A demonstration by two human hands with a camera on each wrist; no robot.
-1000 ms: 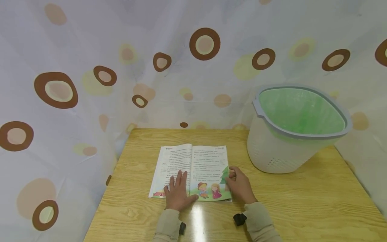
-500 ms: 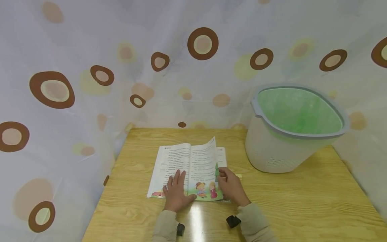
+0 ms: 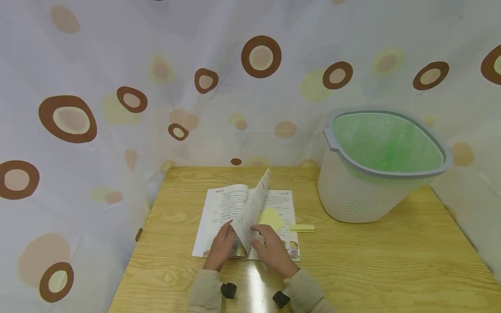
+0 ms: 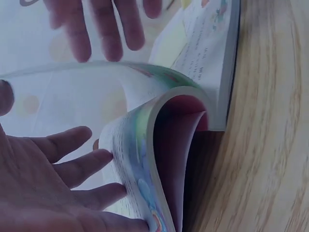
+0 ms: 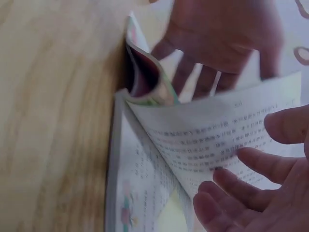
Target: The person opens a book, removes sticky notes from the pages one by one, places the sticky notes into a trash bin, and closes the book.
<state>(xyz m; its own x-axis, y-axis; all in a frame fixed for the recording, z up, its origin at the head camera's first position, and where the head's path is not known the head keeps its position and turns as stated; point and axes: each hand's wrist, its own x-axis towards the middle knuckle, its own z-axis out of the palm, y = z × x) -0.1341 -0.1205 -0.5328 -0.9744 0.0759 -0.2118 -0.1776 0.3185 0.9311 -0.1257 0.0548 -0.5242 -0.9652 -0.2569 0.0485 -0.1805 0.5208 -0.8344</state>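
Observation:
An open book (image 3: 231, 204) lies on the wooden table, one page (image 3: 254, 208) standing up near its spine. My right hand (image 3: 272, 252) is at the right side of that raised page, its fingers extended against the printed face. On the other side my left hand (image 3: 221, 245) rests its fingertips on the left-hand pages, which bulge up in the left wrist view. A yellow sheet of paper (image 3: 272, 218) lies on the right-hand page. Past the book's right edge sticks a narrow yellow strip (image 3: 302, 228).
A tall white basket (image 3: 352, 200) with a grey rim and green inside stands on the table (image 3: 372, 269) to the book's right. A patterned curtain (image 3: 219, 100) hangs behind and at both sides.
The right page has been lifted and swung left, uncovering the yellow sheet and strip. My right hand moved left with it; my left hand shifted slightly left and no longer lies flat.

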